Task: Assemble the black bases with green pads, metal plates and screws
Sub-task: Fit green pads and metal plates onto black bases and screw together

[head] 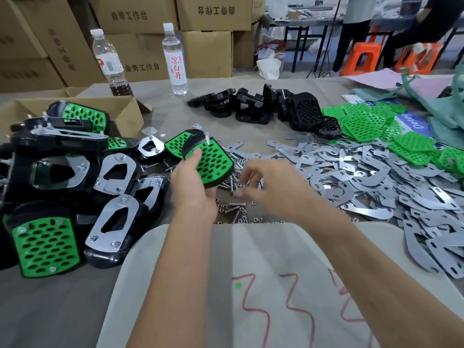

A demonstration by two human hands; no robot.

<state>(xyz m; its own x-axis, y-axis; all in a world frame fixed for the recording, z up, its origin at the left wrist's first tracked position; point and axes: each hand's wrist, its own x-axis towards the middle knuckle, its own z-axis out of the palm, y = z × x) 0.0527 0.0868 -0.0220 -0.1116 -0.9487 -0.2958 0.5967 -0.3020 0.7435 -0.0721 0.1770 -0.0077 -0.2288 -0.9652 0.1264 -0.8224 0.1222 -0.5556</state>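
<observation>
- Grey cloth-covered table (62, 310) in a workshop; cardboard boxes (208, 52) stacked at the back, orange stools (364, 59) far right.
- Left hand (193, 187) grips a black base w/ green pad (208, 160), thumb on the pad face, fingers under; held tilted just above the table, centre of view.
- Right hand (271, 187) just right of it, over the loose screws (233, 207) & nuts; fingers curled down, tips blurred, can't tell if it pinches anything.
- Screws lie scattered under & between both hands, at the edge of a pale sheet (251, 285) w/ red scribble.
- Metal plates (364, 184): big loose heap to the right, reaching the right edge of view.
- Loose green pads (371, 126) piled beyond the plates, upper right.
- Bare black bases (263, 106) in a cluster at table centre-back.
- Assembled units (75, 187) piled at left, some pad-up, some plate-up w/ screws showing; open carton (120, 109) behind them.
- 2 water bottles (175, 59) upright near the back edge, well apart from the hands.
</observation>
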